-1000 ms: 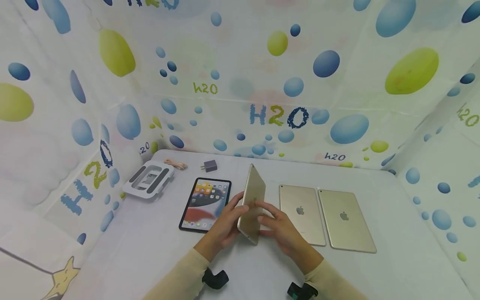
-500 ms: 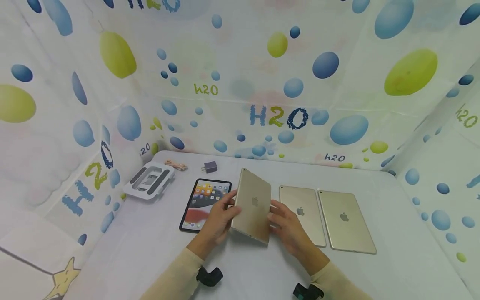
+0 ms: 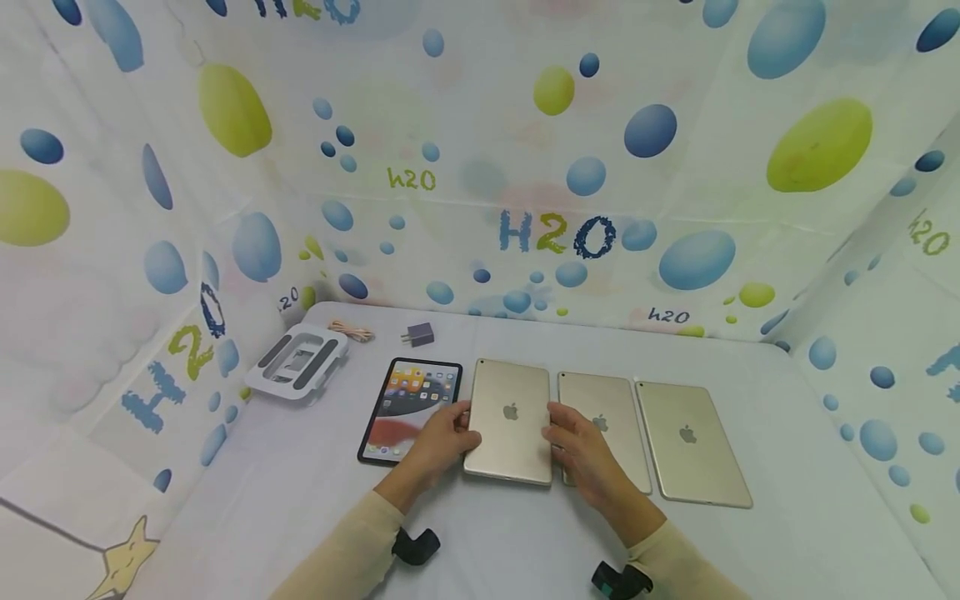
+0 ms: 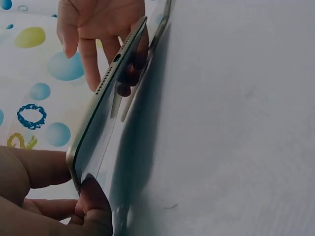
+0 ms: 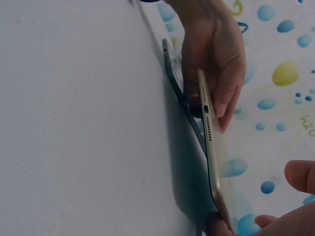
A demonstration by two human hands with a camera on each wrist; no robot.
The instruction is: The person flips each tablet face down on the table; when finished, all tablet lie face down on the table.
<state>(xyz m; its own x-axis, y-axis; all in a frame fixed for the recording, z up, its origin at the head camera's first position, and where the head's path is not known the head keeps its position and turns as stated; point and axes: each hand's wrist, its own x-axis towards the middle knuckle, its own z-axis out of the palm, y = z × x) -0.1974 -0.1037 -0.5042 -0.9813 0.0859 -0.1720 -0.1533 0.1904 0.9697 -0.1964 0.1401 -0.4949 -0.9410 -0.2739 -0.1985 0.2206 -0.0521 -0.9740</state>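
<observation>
Over the middle of the worktop point(image 3: 517, 546), one lifted gold tablet point(image 3: 507, 442) has its left edge pinched by the left hand point(image 3: 431, 442) and its right edge touched by the fingertips of the right hand point(image 3: 588, 454), thumb apart; so lopsided a hold could let it slip onto a neighbour. Leftward lies one lit tablet point(image 3: 411, 400), toward the right edge two flat gold tablets point(image 3: 618, 425) point(image 3: 697, 467). By the far left corner sit one white stand point(image 3: 321, 364) and one cable point(image 3: 352, 331), near the far edge one plug point(image 3: 422, 333).
</observation>
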